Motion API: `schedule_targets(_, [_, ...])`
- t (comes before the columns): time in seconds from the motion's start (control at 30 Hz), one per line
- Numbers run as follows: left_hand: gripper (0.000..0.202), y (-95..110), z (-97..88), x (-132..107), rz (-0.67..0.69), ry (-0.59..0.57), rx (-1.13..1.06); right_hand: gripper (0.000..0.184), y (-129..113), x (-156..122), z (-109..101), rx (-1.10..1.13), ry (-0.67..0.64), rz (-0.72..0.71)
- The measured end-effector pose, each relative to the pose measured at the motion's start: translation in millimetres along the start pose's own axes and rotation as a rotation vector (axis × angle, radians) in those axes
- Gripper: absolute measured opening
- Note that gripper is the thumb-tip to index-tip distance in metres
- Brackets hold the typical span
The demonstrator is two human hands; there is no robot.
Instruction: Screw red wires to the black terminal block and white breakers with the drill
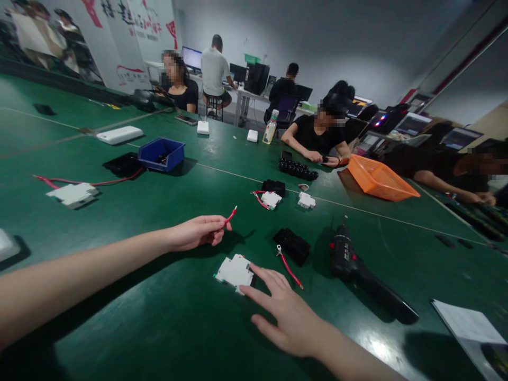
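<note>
My left hand (200,231) pinches a short red wire (230,216), its bare metal end pointing up and away from me. A white circuit breaker (235,272) lies flat on the green table in front of me. At its right edge, my right hand (283,309) rests with fingers spread, the fingertips touching the housing. Just beyond lies another red wire (291,269) with a ring terminal, beside a black plastic block (292,245). To the right of these, a black cordless screwdriver (363,270) with red buttons lies on its side.
Farther off are two small white breakers, one (271,200) with a red wire. Left stand a wired breaker (74,194) and a blue bin (162,155). An orange basket (381,180), a bottle (270,127) and seated co-workers are across the table. Paper (468,323) lies at right.
</note>
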State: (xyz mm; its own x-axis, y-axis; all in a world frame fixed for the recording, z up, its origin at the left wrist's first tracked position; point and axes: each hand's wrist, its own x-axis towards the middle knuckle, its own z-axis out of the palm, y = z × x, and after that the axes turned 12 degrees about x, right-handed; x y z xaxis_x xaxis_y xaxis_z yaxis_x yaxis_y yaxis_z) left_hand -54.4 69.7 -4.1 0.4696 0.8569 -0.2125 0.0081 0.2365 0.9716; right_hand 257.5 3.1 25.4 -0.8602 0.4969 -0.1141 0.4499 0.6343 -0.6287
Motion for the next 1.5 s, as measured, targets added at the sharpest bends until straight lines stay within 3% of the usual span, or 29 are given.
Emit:
schedule_targets(0.2, [0.024,-3,-1.8,0,-0.009,-0.004,0.020,0.052,7,-1,0,0.072,0.058,-0.020])
schedule_targets(0.5, [0.025,2,6.6,-2,0.009,0.020,0.099,0.049,8,-1,-3,-0.001,0.123,-0.116])
schedule_targets(0.7, [0.025,1,7.2,-2,0.023,0.003,0.118,0.049,3,-3,-3,-0.045,0.123,-0.059])
schedule_targets(0.93, [0.026,-4,6.5,-2,0.041,-0.007,0.152,0.037,6,-4,0,-0.059,0.158,-0.003])
schedule_targets(1.13, [0.024,0,11.0,-3,0.032,0.020,0.199,0.055,7,-7,-1,-0.084,0.122,-0.074])
schedule_targets(1.5, [0.023,-5,7.2,-2,0.043,0.011,0.193,0.049,4,-7,-5,-0.077,0.111,-0.073])
